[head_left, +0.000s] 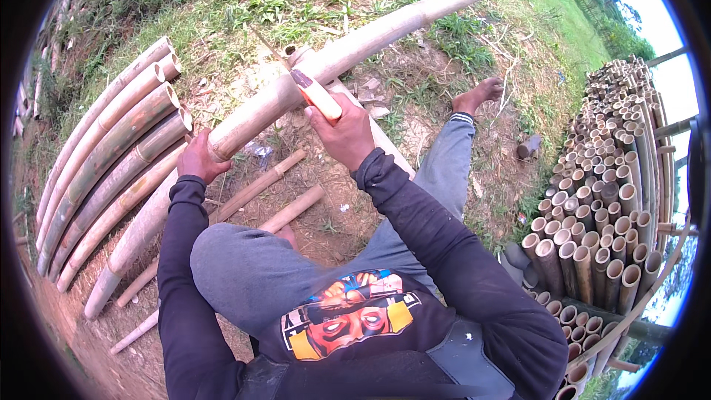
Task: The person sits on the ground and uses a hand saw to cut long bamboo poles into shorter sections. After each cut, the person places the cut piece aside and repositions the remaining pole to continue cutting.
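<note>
A long, thick bamboo pole [252, 113] slants across in front of me from lower left to upper right. My left hand [200, 160] is closed round its near part, fingers over the top. In my right hand [346, 138] is a hand saw [321, 99] with a red and cream handle. The thin saw blade points away and to the left, and it lies at the pole close to a joint. Whether it has cut into the pole I cannot tell. Under the pole, by the saw, passes another bamboo piece [381, 133] that seems to bear it.
Several cut bamboo lengths [111, 152] lie side by side at left. Shorter pieces [292, 207] rest on the dirt by my knee. A large stack of bamboo tubes [592, 215] fills the right side. My bare foot [478, 96] is stretched out beyond the pole's right side.
</note>
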A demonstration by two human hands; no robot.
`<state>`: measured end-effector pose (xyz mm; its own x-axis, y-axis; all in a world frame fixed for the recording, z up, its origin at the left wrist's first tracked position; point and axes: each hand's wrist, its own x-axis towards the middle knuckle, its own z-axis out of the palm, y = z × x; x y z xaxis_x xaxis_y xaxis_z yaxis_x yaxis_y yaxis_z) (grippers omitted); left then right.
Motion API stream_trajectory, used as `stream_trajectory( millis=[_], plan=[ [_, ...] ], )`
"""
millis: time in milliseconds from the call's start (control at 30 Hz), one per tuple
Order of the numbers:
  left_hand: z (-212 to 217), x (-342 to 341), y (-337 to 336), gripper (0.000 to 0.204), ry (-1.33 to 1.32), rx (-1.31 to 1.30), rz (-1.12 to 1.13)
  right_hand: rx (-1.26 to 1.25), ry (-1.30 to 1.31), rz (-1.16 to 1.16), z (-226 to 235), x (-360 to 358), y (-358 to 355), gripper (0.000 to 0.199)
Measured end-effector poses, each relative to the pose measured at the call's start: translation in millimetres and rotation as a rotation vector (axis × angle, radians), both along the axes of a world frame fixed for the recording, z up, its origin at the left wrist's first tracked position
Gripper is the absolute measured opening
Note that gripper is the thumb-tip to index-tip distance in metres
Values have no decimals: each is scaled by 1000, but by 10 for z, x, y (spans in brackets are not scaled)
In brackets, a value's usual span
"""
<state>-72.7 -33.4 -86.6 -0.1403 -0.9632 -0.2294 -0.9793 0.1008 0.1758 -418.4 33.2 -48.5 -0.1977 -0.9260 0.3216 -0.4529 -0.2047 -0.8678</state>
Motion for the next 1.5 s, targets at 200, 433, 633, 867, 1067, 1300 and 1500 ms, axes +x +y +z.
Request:
stream_trajectory(
  millis=[200, 433, 633, 867, 1067, 1300, 1500],
  plan=[
    [-77, 70, 6, 99, 4, 10, -1, 92, -25, -39, 304, -360, 1257, 22],
    [-180, 92, 0, 100, -8, -49, -25, 70, -122, -44, 80, -312, 1185, 22],
    [8, 29, 28, 101, -24, 28, 18, -33, -49, 41, -92, -18, -149, 21],
    [-130, 76, -5, 99, 3, -32, -28, 157, -10, -26, 292, -655, 2060, 19],
    [-198, 113, 10, 99, 7, -64, -21, 45, -108, 46, 18, -216, 319, 19],
    [-127, 101, 21, 97, 10, -57, -20, 164, -153, 28, 112, -361, 777, 20],
    [-176, 96, -5, 100, 4, 5, 11, 137, 33, -3, 304, -620, 1860, 19]
  ],
)
